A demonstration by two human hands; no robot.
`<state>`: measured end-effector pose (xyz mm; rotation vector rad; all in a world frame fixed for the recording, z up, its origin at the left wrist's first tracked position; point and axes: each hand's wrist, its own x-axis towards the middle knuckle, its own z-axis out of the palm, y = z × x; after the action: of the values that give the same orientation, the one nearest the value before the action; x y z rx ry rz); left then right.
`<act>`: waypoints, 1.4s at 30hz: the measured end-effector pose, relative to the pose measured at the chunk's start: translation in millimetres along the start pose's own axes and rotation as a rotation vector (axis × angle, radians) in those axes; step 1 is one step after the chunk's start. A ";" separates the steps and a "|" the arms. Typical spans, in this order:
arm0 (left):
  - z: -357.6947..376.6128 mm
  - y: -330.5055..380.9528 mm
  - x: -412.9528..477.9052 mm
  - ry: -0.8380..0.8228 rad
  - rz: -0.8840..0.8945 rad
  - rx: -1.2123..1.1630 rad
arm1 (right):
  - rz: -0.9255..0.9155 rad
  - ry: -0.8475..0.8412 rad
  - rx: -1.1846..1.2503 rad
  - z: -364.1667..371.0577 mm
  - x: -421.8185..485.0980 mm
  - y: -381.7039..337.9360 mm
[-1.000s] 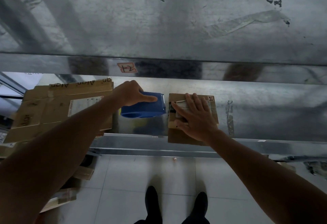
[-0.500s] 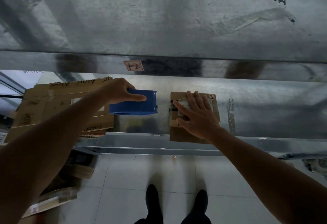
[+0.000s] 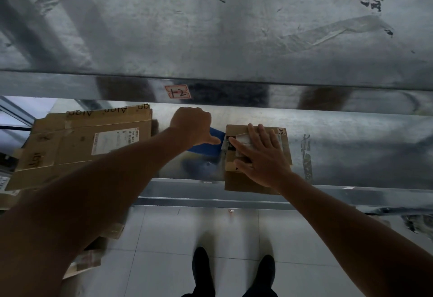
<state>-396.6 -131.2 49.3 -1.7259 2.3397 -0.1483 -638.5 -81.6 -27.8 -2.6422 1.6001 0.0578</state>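
A small cardboard box (image 3: 236, 179) stands at the front edge of a metal shelf (image 3: 351, 151). My right hand (image 3: 260, 156) lies flat on its top with fingers spread, over a white label. My left hand (image 3: 193, 125) grips a blue tape dispenser (image 3: 210, 147), thumb stretched along it. The dispenser's front end touches the left edge of the box top. Most of the dispenser is hidden under my hand.
A large flattened cardboard box (image 3: 89, 142) with a white label lies on the shelf to the left. A tag marked 12 (image 3: 177, 92) is stuck on the upper shelf beam. More cardboard (image 3: 93, 257) lies on the tiled floor at lower left, near my shoes (image 3: 203, 271).
My left hand has swung the blue dispenser right and brought it up against the left edge of the small box. My right hand stays pressed on the box top.
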 end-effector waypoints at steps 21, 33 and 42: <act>26.1 -52.1 -26.8 0.159 -0.143 -0.050 | 0.430 0.036 0.218 -5.7 42.7 -63.0; 18.5 -36.8 -35.5 0.197 -0.079 -0.072 | 0.229 -0.046 0.130 -0.1 6.7 -26.4; 19.9 -25.0 -33.6 0.213 -0.014 -0.142 | 0.284 -0.054 0.089 0.4 -8.6 -20.0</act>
<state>-359.2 -105.7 39.6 -1.8760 2.5455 -0.1805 -624.7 -64.7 -27.2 -2.3102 1.8991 0.0665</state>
